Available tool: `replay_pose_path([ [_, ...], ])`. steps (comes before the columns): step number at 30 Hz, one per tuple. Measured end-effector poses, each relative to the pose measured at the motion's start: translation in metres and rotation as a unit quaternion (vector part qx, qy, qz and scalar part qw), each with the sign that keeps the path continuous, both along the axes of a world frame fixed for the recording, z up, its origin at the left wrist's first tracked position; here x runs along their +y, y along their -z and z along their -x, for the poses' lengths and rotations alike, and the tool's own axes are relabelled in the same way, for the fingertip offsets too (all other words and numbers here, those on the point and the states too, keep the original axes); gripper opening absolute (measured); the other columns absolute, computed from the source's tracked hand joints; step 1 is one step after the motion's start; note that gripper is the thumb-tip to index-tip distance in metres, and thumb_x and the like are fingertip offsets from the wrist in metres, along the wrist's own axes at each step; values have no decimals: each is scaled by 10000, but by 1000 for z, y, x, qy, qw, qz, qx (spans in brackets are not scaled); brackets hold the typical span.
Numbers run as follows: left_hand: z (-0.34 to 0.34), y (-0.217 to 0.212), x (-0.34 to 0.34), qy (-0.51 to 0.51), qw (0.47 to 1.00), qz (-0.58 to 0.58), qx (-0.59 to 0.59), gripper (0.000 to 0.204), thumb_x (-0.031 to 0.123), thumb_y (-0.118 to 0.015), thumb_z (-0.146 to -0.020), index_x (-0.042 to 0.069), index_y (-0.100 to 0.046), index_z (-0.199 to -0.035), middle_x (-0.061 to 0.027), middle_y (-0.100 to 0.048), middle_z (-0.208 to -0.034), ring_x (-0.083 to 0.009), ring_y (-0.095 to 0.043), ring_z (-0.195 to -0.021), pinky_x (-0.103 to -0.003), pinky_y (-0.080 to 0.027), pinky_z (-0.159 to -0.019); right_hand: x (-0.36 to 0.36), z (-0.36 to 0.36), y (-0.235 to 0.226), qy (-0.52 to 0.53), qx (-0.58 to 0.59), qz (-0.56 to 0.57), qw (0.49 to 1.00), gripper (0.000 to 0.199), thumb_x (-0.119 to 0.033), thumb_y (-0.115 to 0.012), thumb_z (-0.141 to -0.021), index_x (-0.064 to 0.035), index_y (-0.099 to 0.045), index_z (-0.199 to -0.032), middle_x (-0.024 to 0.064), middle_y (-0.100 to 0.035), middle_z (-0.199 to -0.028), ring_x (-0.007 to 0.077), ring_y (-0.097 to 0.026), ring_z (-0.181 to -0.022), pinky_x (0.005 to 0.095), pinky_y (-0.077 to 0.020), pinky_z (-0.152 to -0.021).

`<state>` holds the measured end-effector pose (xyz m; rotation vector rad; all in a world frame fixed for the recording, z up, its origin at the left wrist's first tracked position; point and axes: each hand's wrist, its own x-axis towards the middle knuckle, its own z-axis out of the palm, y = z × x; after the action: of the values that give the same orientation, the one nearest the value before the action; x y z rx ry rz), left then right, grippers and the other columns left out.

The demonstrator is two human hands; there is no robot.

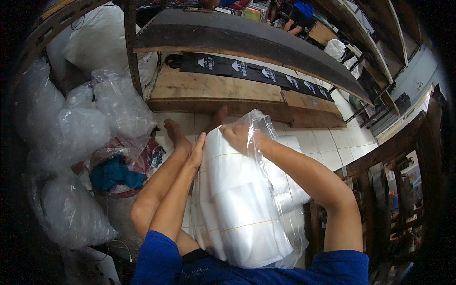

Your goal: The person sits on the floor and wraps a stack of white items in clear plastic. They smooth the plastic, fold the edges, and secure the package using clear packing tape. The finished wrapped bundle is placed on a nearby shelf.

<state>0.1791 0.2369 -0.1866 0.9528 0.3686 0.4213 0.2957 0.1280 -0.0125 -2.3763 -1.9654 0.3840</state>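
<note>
two bare hands, apart from each other, both at the upper end of one thick bundle [240, 194] of folded milky-white plastic; sheets or bags, cannot tell which. lengthwise on the lap, near end against the blue shirt [223, 275], far end up between the hands. thin tan bands [249, 224] across it. left hand [196, 149]: laid along the left upper edge, fingers straight, pointing away from the body. right hand [237, 137]: over the top right corner, fingers bent; tips partly hidden, cannot tell how firm the hold. loose clear plastic bag [262, 122] at the right wrist and down the bundle's right side. more milky-white plastic rolls [289, 184] just beside, below the right forearm.

bare feet [175, 132] on pale floor tiles [313, 137]. ahead, low wooden platform [209, 90] with black strip [256, 73], white motifs in a row; dark shelf board [213, 35] above. leftward, puffed clear plastic sacks [80, 130], teal cloth [116, 175] among reddish fabric. rightward, dark slatted wooden rack [392, 145]. far off, another person [301, 14], blue top, dark shorts.
</note>
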Motion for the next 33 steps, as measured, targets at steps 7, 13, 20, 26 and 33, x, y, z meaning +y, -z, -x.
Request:
replay_pose_path([
  [7,7,3,0,-55,994,-90,7,654,555,-407,-973,-32,-657,-1117,-78,-662,-1053,-168,-590,-986,-292,-444,-872,-1,0,20,-13,-2,-66,998,304,-188,-373,-950,13,-514,-1129,292,-638,-870,450,-640,-808,520,-519,-702],
  [13,5,-11,-20,-153,977,-140,45,685,580,-377,-969,-40,-669,-980,-98,-659,-970,-186,-581,-915,-318,-446,-838,-3,-6,26,-102,-91,-63,989,270,-117,-429,-903,54,-488,-1103,288,-620,-773,442,-639,-765,518,-512,-656],
  [20,10,0,-12,-137,976,-168,32,673,600,-397,-955,-26,-616,-1070,-100,-631,-1021,-189,-548,-983,-313,-415,-896,7,-1,31,71,46,-22,996,432,-325,-272,-1004,32,-514,-1030,326,-616,-908,509,-585,-893,529,-459,-831],
  [26,31,-30,-22,-124,975,-186,4,605,584,-438,-950,26,-556,-1153,-71,-589,-1067,-157,-509,-1027,-285,-385,-915,8,-10,39,-89,-59,-96,990,281,-185,-407,-961,-10,-493,-1163,291,-621,-808,461,-628,-773,519,-499,-634],
  [33,21,-4,-25,-162,984,-59,-36,627,581,-400,-960,5,-618,-1076,-56,-613,-1022,-147,-540,-956,-281,-427,-849,13,15,32,-71,-94,-70,991,295,-166,-434,-917,-29,-490,-1172,274,-635,-845,456,-633,-791,514,-507,-672],
])
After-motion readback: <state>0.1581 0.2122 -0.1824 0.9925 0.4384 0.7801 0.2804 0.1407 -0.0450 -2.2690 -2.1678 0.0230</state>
